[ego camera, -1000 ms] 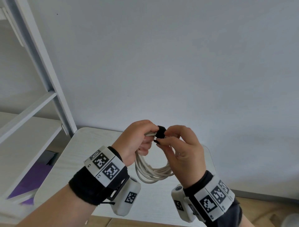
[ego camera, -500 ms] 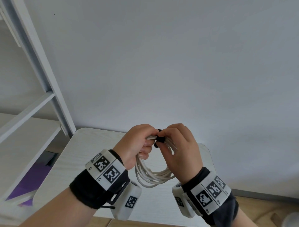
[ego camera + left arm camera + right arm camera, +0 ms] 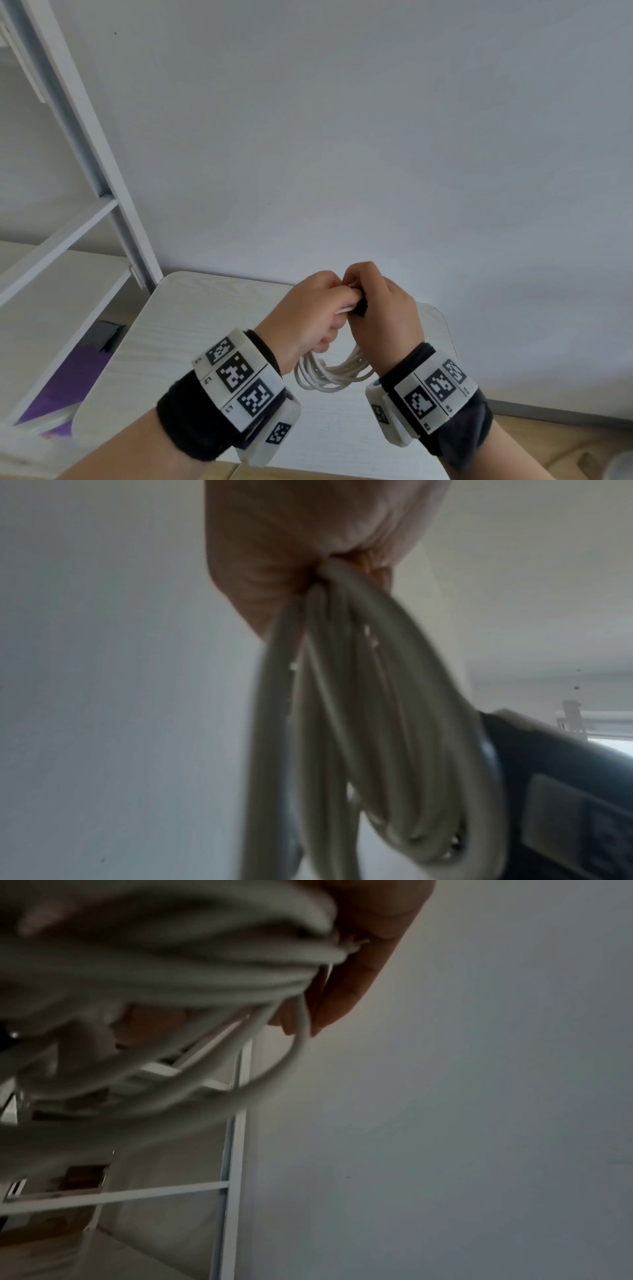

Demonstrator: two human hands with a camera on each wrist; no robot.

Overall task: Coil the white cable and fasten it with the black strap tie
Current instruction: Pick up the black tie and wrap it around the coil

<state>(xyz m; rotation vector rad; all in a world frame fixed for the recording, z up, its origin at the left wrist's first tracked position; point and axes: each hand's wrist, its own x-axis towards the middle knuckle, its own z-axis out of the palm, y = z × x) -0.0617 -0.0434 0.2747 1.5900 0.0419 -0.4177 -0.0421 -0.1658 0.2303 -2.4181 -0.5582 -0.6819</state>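
White round-section cable (image 3: 329, 375), coiled – light, springy; left hand (image 3: 310, 311) fist-grips top w/ right hand (image 3: 382, 317) pinching black fabric strap tie (image 3: 361, 305) – hold there.

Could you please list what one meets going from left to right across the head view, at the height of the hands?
White shelf unit → table → left hand → black strap tie → right hand → wall.
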